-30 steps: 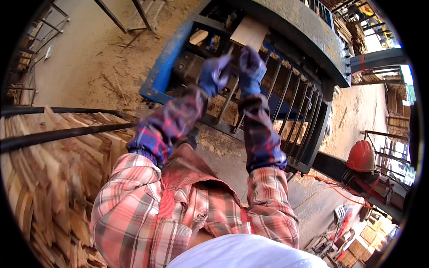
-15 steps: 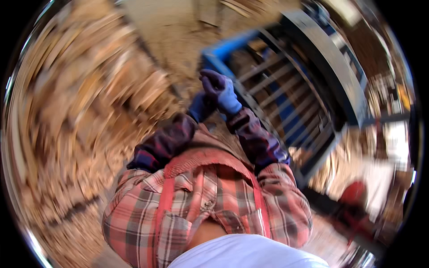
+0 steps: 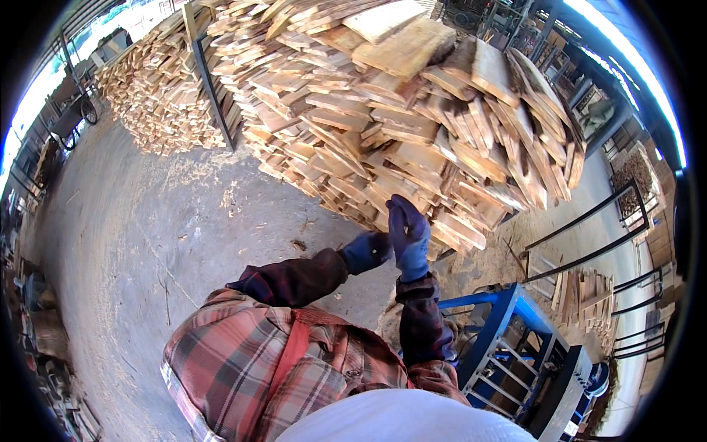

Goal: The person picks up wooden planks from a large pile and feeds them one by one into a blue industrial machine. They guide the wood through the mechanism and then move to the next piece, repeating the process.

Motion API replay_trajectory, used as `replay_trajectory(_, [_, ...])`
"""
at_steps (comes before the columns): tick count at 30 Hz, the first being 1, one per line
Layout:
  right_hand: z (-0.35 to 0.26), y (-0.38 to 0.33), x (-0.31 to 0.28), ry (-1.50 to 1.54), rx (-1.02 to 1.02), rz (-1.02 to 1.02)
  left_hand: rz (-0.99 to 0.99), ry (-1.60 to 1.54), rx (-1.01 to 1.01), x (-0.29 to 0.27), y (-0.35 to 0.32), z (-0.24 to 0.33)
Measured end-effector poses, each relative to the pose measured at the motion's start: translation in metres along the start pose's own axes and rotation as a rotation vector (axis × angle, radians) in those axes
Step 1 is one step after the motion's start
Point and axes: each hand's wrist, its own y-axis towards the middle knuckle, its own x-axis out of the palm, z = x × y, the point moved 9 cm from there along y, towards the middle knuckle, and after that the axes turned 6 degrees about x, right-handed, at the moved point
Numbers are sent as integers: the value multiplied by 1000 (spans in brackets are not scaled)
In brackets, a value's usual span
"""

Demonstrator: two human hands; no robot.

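Observation:
Both my hands are in blue gloves with darker purple palms and fingers, below dark plaid sleeves. My left hand [image 3: 366,252] is curled in front of my chest, and nothing shows in it. Just right of it, my right hand [image 3: 409,234] is raised with its fingers pointing up, loosely bent and holding nothing. The two hands are close together, though I cannot tell whether they touch. Beyond them rises a large pile of rough wooden boards [image 3: 353,140], with wider slabs [image 3: 405,48] on top. Neither hand visibly grips a board.
At lower right stands a blue metal frame [image 3: 512,309] with grey bars. A dark upright post [image 3: 211,92] is by a second wood stack [image 3: 158,92]. Black metal rails [image 3: 589,225] and a small wood stack [image 3: 589,295] are at right. Concrete floor [image 3: 132,214] stretches left.
My view has swung round: the blue frame has shifted to the lower right, and the board pile is now ahead. Both hands stay close together in front of me.

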Motion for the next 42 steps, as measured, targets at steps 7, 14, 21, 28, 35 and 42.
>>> replay_trajectory(7, [-139,122,83,-291,-445,130,71,133,55,-160,-23,-32])
replay_trajectory(14, [-179,319,214,-1185,-653,372,364,237,291,-350,22,5])
replay_trajectory(21, [-149,404,331,-1710,-1025,145,363,-66,41,-439,13,-56])
replay_trajectory(28, [-147,412,294,-1819,-1051,52,279,-131,-32,-422,13,-48])
replay_trajectory(35, [-233,306,184,-1223,-1043,-87,258,-820,-240,-413,94,-26])
replay_trajectory(42, [-227,113,100,-1209,-963,134,-119,-1468,-192,-335,198,66])
